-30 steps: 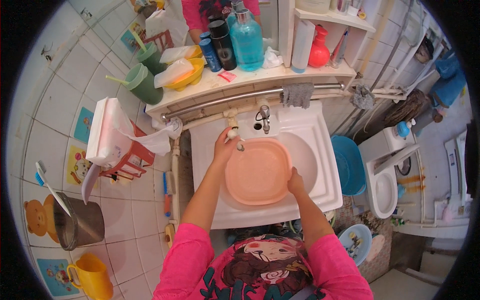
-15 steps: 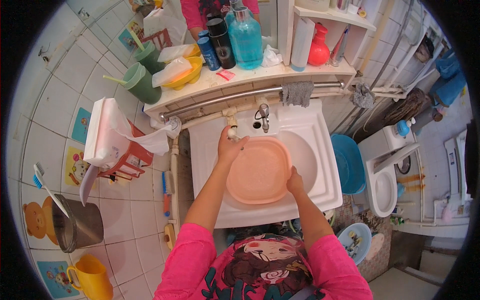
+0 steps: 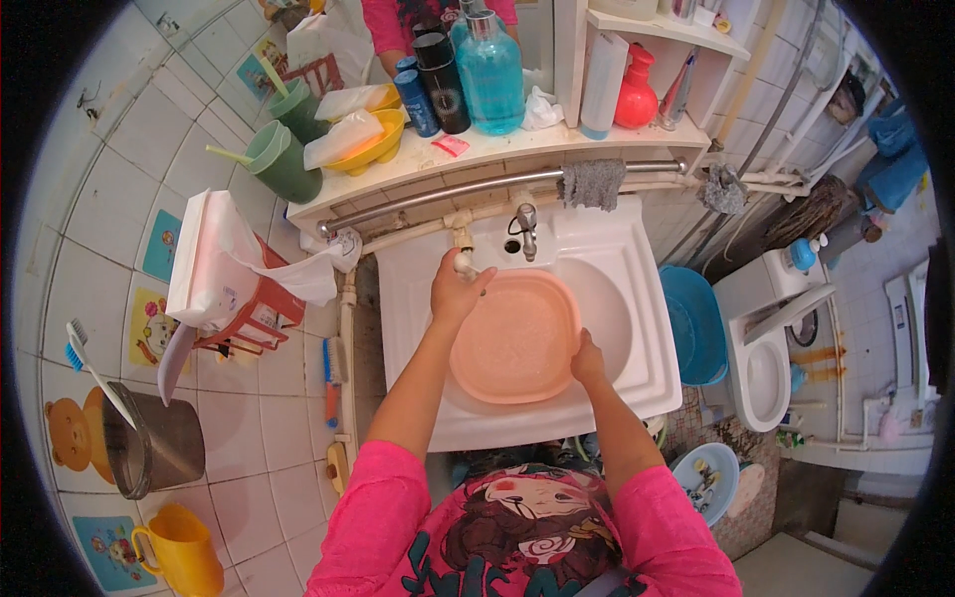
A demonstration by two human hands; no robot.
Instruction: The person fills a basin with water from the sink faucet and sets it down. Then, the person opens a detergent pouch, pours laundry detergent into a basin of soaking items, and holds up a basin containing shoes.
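Observation:
A shallow pink plastic washbasin (image 3: 516, 338) sits on the white ceramic sink (image 3: 418, 423), covering the left part of its bowl. Water seems to lie in it. My right hand (image 3: 588, 356) grips the basin's right rim, thumb uppermost, with the other fingers hidden under the edge. My left hand (image 3: 454, 291) is closed around the white tap (image 3: 464, 265) on the wall pipe, above the basin's upper left corner. Its thumb points right, over the basin's rim. Behind the basin stands a chrome faucet (image 3: 527, 231), which neither hand touches.
A metal rail (image 3: 448, 195) with a grey cloth (image 3: 594, 186) runs behind the sink, below a shelf of bottles (image 3: 492, 85) and green cups. A tissue pack in a red basket (image 3: 261, 316) hangs at left. Right of the sink stand a blue bucket (image 3: 693, 328) and a toilet (image 3: 764, 383).

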